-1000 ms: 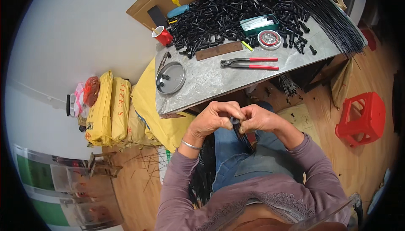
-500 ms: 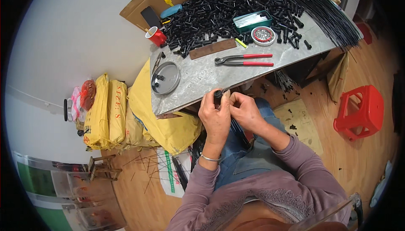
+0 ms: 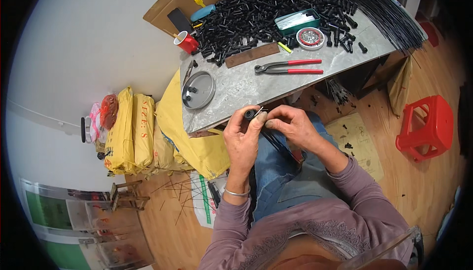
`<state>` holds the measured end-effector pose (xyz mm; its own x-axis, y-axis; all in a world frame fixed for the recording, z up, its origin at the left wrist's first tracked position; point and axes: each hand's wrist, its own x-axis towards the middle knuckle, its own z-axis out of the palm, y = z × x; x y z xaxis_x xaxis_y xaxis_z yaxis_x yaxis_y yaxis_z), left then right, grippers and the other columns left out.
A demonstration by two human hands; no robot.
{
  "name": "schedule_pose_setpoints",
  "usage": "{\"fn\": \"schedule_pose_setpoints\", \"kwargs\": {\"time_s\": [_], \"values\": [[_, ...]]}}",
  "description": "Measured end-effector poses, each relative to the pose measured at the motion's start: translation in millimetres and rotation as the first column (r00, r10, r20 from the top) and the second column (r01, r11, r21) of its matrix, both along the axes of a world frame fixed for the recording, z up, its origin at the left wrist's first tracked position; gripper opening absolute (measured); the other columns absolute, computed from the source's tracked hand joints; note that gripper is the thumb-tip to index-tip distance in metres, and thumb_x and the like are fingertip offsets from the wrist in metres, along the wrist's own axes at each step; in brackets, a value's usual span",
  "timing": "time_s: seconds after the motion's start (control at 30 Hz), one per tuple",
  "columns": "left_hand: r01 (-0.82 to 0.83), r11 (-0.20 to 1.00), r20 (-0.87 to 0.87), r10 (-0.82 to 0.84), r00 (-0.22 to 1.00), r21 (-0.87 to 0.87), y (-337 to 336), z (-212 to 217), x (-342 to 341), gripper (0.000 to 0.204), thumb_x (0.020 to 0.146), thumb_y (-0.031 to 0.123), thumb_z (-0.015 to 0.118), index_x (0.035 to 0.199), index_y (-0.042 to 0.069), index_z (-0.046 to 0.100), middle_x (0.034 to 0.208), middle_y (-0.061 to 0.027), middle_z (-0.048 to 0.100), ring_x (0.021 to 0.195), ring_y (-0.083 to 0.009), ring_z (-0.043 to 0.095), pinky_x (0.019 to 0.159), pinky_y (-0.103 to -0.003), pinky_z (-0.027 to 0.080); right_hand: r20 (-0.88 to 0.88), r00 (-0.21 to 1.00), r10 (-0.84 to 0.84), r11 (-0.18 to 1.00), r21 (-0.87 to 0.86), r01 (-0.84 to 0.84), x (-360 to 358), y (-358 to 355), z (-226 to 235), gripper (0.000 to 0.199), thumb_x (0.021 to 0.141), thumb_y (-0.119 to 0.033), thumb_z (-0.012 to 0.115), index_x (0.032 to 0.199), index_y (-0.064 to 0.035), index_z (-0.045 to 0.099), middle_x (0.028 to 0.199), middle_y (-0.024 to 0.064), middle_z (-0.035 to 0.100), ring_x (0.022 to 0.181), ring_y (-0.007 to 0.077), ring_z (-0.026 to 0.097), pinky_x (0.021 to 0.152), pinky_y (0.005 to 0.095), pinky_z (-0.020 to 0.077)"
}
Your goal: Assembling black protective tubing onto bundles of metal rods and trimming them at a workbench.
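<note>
My left hand [image 3: 240, 143] is closed at the table's near edge, around a small black round plastic part [image 3: 250, 114] with an opening in its end. A thin pale strip or wire [image 3: 262, 110] sticks out by its thumb and forefinger. Close beside it on the right, my right hand [image 3: 298, 130] has thumb and fingers pinched together; whatever is between them is too small to make out. Below the hands, a bundle of black rods [image 3: 277, 143] lies across my lap.
On the grey table [image 3: 231, 87] are red-handled pincers [image 3: 288, 66], a round metal pan [image 3: 198, 90], a brown bar [image 3: 252, 54], a green box [image 3: 297, 22], a round tub [image 3: 310, 38] and a heap of black parts [image 3: 246, 18]. A red stool [image 3: 426, 128] stands right.
My hands have drawn slightly apart, the left moving left with the black part. The pale strip now shows beside it. The whole view has shifted slightly.
</note>
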<state>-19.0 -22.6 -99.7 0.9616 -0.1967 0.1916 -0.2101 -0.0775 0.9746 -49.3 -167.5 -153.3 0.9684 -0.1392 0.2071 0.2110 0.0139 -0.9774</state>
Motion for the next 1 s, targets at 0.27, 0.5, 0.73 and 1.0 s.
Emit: {"fn": "schedule_pose_setpoints", "kwargs": {"time_s": [0.27,0.5,0.73,1.0], "values": [[0.165,0.985,-0.068,-0.162,0.985,0.052,9.9,13.2,2.5,0.016,0.085,0.012,0.072,0.096,0.002,0.065,0.082,0.0049,0.057,0.075,-0.0045,0.051,0.068,-0.018,0.04,-0.053,0.986,0.161,0.981,0.114,-0.154,-2.2,-1.4,-2.9,0.016,0.088,-0.013,0.064,0.085,0.0023,0.066,0.066,-0.0002,0.058,0.064,0.0049,0.051,0.057,0.0244,0.044],[0.363,0.931,-0.036,-0.362,0.931,0.024,20.8,14.3,9.1,0.017,0.085,0.015,0.071,0.088,0.003,0.059,0.086,0.0009,0.053,0.079,-0.0072,0.047,0.071,-0.021,0.038,-0.081,0.947,0.31,0.95,0.078,-0.304,-7.1,-5.1,8.7,0.02,0.087,-0.015,0.066,0.077,0.0018,0.06,0.06,0.0001,0.054,0.06,0.0049,0.047,0.053,0.0254,0.0407],[0.534,0.845,-0.015,-0.534,0.846,0.026,24.6,9.3,14.7,0.026,0.087,0.023,0.069,0.081,0.003,0.053,0.084,-0.0021,0.048,0.079,-0.012,0.045,0.073,-0.024,0.038,-0.112,0.946,0.304,0.952,-0.006,-0.307,-13.7,-2.9,20.0,0.021,0.086,-0.015,0.066,0.076,0.0014,0.059,0.06,0.0021,0.053,0.059,0.0054,0.046,0.053,0.0261,0.0404],[0.366,0.921,0.07,-0.377,0.924,0.129,23.2,2.7,3.7,0.034,0.089,0.032,0.067,0.082,0.003,0.052,0.085,-0.0026,0.048,0.079,-0.0122,0.045,0.073,-0.024,0.038,-0.073,0.924,0.375,0.915,0.187,-0.357,-11.5,4.0,5.4,0.02,0.09,-0.013,0.063,0.075,-0.0008,0.057,0.064,-0.0028,0.052,0.061,0.0046,0.045,0.053,0.0237,0.0389]]}}
